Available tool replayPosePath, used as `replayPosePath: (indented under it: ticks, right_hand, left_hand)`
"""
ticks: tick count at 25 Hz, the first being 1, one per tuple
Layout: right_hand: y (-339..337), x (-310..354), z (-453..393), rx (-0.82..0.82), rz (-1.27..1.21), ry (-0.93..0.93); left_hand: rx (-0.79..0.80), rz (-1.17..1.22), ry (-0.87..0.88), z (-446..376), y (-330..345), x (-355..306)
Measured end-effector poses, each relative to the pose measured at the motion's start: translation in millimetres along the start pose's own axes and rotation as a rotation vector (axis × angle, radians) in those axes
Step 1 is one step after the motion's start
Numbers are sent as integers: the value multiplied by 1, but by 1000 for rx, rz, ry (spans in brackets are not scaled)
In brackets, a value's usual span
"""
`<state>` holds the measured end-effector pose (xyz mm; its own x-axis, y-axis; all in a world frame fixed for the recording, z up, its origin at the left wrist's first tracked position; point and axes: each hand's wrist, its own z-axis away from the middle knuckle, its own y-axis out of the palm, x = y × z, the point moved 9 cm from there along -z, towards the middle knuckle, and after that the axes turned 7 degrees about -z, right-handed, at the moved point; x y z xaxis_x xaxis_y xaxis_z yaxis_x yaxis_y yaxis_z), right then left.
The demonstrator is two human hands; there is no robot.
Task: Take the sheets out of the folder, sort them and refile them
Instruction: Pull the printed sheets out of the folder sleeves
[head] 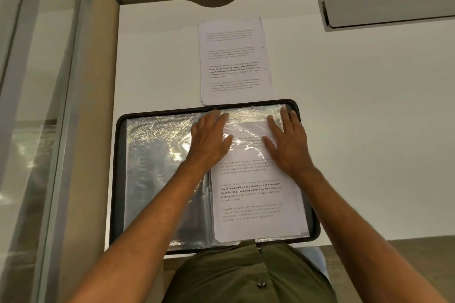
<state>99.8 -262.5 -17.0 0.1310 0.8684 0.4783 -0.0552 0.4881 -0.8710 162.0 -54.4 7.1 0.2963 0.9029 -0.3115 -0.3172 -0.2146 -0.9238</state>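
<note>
A black-rimmed folder (118,179) lies open on the white desk, its clear plastic sleeves (157,155) shining on the left page. On the right page a printed sheet (253,194) lies with its upper part under a clear sleeve and its lower part bare. My left hand (210,138) rests flat near the folder's spine at the top, fingers spread. My right hand (286,140) lies flat on the sheet's top right corner. A stack of printed sheets (234,61) lies on the desk just beyond the folder.
The white desk (369,130) extends to the right. A grey cable slot (389,10) is set into it at the far right. A beige partition (98,81) and a glass panel (37,81) stand to the left. The desk's front edge runs under the folder.
</note>
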Motion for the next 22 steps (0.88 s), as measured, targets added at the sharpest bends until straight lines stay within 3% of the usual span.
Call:
replayPosePath:
  ticks: [7,14,17,22]
  right_hand:
    - [-13,10,7,-84,-103,-42]
    - [-33,15,29,-179,-751,175]
    - [-32,13,32,-190,-892,299]
    - [-36,21,33,-212,-1027,319]
  left_hand:
    - [-123,42,58,-30,-18,-7]
    - [33,213,65,-40,-27,0]
    - [114,281,75,-45,-25,-1]
    - [232,285,104,-52,-15,-14]
